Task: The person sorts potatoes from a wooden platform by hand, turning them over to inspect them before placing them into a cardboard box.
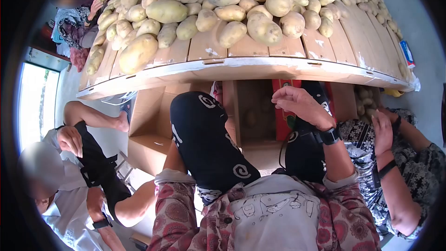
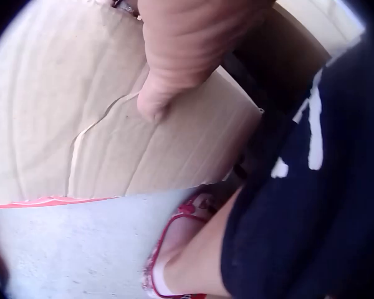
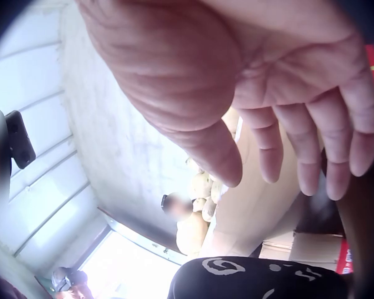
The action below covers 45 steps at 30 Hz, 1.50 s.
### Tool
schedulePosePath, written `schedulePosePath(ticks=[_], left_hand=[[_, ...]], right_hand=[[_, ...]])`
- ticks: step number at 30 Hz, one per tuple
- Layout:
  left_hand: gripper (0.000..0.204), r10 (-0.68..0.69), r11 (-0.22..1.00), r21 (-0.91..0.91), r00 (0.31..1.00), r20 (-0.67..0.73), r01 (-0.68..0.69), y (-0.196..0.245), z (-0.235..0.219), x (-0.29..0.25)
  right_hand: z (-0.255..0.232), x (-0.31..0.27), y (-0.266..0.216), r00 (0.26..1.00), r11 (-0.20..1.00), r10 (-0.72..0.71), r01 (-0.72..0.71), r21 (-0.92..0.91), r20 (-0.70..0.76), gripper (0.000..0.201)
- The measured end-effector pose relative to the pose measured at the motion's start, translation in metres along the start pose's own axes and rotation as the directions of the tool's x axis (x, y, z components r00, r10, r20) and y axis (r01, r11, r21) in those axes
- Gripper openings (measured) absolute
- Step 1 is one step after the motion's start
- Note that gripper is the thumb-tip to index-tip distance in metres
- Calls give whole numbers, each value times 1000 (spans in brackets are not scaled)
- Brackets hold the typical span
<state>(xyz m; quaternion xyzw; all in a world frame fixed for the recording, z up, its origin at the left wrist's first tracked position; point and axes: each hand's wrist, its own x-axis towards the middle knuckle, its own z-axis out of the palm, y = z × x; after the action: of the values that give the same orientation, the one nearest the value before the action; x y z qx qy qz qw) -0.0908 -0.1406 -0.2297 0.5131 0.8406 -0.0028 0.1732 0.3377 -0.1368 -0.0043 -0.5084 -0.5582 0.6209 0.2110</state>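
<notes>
Around the edge of a cardboard box (image 2: pixel 68 93), my left hand (image 2: pixel 187 43) grips with its thumb lying on the brown face, and its fingers are out of sight. In the head view that hand is hidden behind my left knee. My right hand (image 1: pixel 304 107) hovers above a red carton (image 1: pixel 282 130), below the table's front edge. Its fingers (image 3: pixel 308 168) hang apart and loosely bent, holding nothing. A deep, shadowed cardboard box (image 1: pixel 241 148) stands between my knees. Many potatoes (image 1: pixel 227 14) lie heaped on the wooden table (image 1: pixel 251 49) in front.
A raised white rim (image 1: pixel 251 62) runs along the table front. Another open cardboard box (image 1: pixel 144 153) stands at left under the table. People sit at left (image 1: pixel 69 209), right (image 1: pixel 395 172) and far left (image 1: pixel 74 23). Potatoes (image 1: pixel 364 97) fill a box beside the right person.
</notes>
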Motion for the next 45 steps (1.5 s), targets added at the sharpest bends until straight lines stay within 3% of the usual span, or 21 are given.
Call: schedulePosePath(ticks=[3, 6, 11, 13, 15, 18, 20, 24, 26, 28, 30, 31, 33, 35, 38, 39, 41, 43, 45], left_hand=[[29, 32, 999, 19, 999, 27, -33, 10, 7, -13], [31, 77, 997, -7, 995, 70, -77, 5, 0, -25], [37, 322, 910, -336, 925, 203, -243, 10, -30, -50], [39, 460, 792, -536, 862, 214, -290, 28, -75, -52], [42, 567, 658, -681, 807, 167, -321, 48, -147, -46], [45, 700, 446, -807, 713, 46, -386, 79, -274, -43], [48, 763, 366, -847, 646, 36, -385, 102, -320, -31], [59, 838, 364, -879, 519, 167, -307, 117, -322, -13], [51, 857, 396, -878, 451, 249, -269, 94, -257, -35], [43, 786, 490, -841, 532, 314, -228, 45, -175, -63], [36, 624, 587, -786, 726, 287, -194, -17, -126, -82], [32, 522, 608, -772, 825, 215, -184, -49, -121, -84], [26, 415, 588, -780, 908, 63, -214, -70, -118, -88], [20, 348, 509, -812, 931, -109, -286, -63, -130, -91], [17, 242, 426, -840, 937, -252, -336, 22, -187, -127], [16, 194, 404, -845, 935, -296, -351, 46, -196, -137], [16, 371, 319, -781, 829, -419, -537, 86, -201, -135], [14, 466, 204, -848, 810, -355, -489, 142, -201, -149], [13, 575, 234, -906, 802, -163, -353, 181, -195, -157]], right_hand=[[-3, 1, 6, 999, 998, -41, 41, -41, 1, 22], [3, 4, 0, 999, 999, 37, -37, -16, 23, 22], [6, 3, 2, 998, 1000, -22, 22, 8, 64, 22], [0, -1, 2, 998, 1000, -12, 12, 13, 59, 22], [-5, -8, 4, 998, 998, -45, 47, -43, 39, 21], [-14, -23, 3, 1000, 995, -21, 20, 94, 9, 24], [-17, -30, 11, 1000, 996, -26, 26, 88, 2, 23], [-16, -28, 14, 997, 996, -55, 51, 68, 49, 21], [-20, -32, 10, 996, 997, -72, 71, 30, 52, 21], [-15, -30, 4, 996, 996, -80, 79, 40, 44, 21], [-11, -28, -3, 994, 994, -105, 104, 28, 34, 22], [-18, -32, -7, 993, 993, -115, 115, -4, 4, 22], [-25, -26, -1, 980, 979, -199, 199, 38, -20, 21], [-27, -12, 7, 968, 928, -223, 248, 280, -118, 18], [-38, 4, 13, 904, 879, -310, 391, 272, -296, 16], [-38, 2, 3, 886, 818, -273, 419, 395, -374, 19], [-46, 4, -8, 842, 778, -265, 475, 412, -469, 20], [-67, 5, -8, 764, 774, -331, 556, 304, -555, 9], [-92, 9, -10, 695, 801, -319, 561, 207, -644, 13]])
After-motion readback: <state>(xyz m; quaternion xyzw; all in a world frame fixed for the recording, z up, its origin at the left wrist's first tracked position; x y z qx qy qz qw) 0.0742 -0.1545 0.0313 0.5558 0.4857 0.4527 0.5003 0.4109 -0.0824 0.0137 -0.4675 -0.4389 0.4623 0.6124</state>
